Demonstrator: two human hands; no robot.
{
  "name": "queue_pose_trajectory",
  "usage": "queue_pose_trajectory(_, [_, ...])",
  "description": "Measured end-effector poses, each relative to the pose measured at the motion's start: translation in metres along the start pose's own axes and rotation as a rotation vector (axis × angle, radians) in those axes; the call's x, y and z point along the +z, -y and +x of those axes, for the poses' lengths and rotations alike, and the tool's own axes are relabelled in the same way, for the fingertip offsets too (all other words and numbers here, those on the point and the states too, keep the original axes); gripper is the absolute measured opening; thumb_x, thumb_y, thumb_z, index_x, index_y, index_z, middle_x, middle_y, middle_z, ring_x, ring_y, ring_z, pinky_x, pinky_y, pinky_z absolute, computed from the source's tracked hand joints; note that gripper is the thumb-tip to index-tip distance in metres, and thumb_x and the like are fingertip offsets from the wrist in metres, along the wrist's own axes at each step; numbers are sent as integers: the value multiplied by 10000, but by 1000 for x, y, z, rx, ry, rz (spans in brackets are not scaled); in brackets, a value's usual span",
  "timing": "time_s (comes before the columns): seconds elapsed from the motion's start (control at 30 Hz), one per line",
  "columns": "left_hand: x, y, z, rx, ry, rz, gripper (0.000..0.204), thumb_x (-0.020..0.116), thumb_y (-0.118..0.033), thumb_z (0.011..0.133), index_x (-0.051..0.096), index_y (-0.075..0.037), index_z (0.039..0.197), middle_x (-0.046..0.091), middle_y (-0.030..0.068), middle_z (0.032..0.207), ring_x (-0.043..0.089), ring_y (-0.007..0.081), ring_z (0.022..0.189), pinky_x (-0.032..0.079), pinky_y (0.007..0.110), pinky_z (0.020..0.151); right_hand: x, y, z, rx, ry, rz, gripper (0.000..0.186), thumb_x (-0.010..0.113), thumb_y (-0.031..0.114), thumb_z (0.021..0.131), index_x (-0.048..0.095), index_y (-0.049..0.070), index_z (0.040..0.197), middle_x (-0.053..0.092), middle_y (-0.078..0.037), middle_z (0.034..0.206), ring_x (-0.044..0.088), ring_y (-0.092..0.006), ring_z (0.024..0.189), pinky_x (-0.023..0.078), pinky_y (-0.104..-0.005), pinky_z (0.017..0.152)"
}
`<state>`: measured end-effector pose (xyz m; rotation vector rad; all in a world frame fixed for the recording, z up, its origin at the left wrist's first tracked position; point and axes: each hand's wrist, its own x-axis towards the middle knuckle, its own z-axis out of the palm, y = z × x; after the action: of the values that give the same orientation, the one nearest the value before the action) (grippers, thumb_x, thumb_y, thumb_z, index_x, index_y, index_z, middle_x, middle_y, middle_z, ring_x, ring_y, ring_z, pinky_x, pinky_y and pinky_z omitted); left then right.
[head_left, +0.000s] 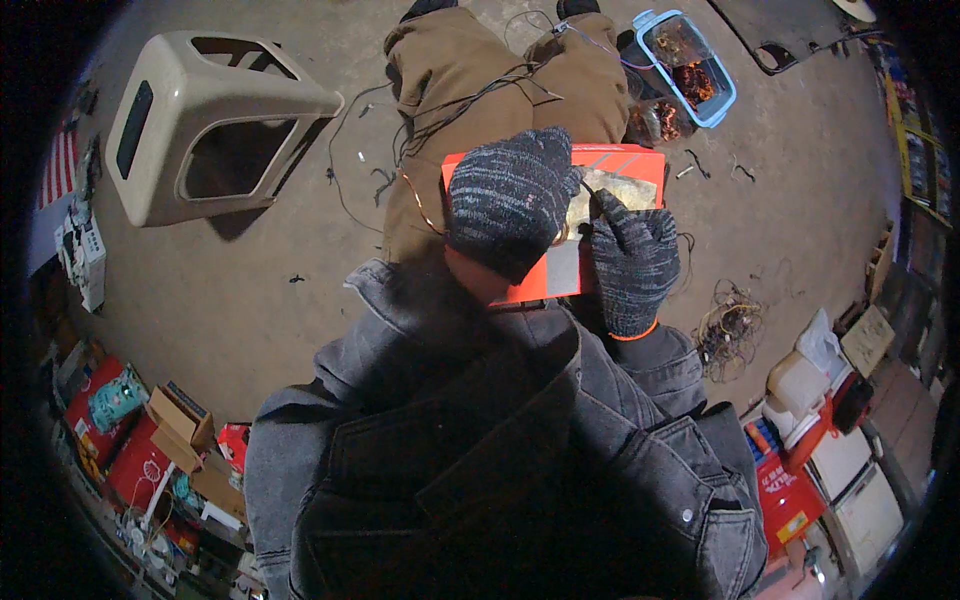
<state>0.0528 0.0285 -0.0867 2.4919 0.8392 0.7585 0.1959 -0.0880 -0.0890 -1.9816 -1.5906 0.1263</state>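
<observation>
Both my hands wear dark speckled knit gloves. My left hand is bunched into a fist over an orange tray resting on my lap; what it grips is hidden beneath the glove. My right hand pinches a thin dark wire above the tray. A copper wire loops out to the left of the left hand. My brown trousers stretch away beyond the tray.
A beige plastic housing lies on the concrete floor at the left. A blue-rimmed clear box holds copper scraps at the top right. A wire tangle lies at the right. Cardboard boxes and white appliances crowd the lower edges.
</observation>
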Motion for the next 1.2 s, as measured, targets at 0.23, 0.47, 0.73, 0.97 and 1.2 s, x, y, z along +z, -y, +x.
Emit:
queue_pose_trajectory(0.23, [3, 2, 1, 24, -39, -45, 199, 680, -168, 681, 594, -48, 814, 560, 136, 734, 606, 305, 702, 482, 408, 609, 0, 0, -1, -8, 0, -33, 392, 757, 106, 712, 717, 155, 1100, 601, -73, 786, 572, -261, 732, 483, -392, 661])
queue_pose_trajectory(0.47, [12, 5, -2, 9, -76, -7, 189, 663, -159, 698, 580, -62, 837, 557, 123, 730, 600, 298, 683, 477, 399, 607, 1, 0, -1, -1, -7, -3, 398, 762, 101, 709, 716, 156, 1101, 589, -82, 788, 574, -260, 728, 484, -387, 654])
queue_pose_trajectory(0.73, [9, -1, -1, -59, -81, 69, 133, 623, -147, 735, 580, -69, 835, 552, 108, 722, 601, 281, 679, 476, 392, 601, -5, 2, -8, -1, 39, -80, 361, 756, 95, 716, 714, 140, 1071, 588, -83, 770, 575, -266, 733, 478, -390, 654])
queue_pose_trajectory(0.97, [7, 0, 1, -36, -89, 49, 174, 634, -151, 695, 589, -60, 836, 565, 113, 730, 606, 286, 682, 479, 387, 600, -5, -2, -8, -11, -31, -12, 409, 783, 95, 691, 717, 138, 1092, 610, -72, 793, 579, -253, 748, 483, -380, 665])
queue_pose_trajectory(1.2, [3, 2, 1, 26, -66, 38, 156, 641, -147, 714, 583, -57, 827, 554, 115, 715, 600, 278, 668, 476, 387, 585, 1, -4, -2, -21, 4, -8, 424, 784, 95, 693, 717, 157, 1107, 605, -64, 812, 580, -244, 747, 491, -373, 663])
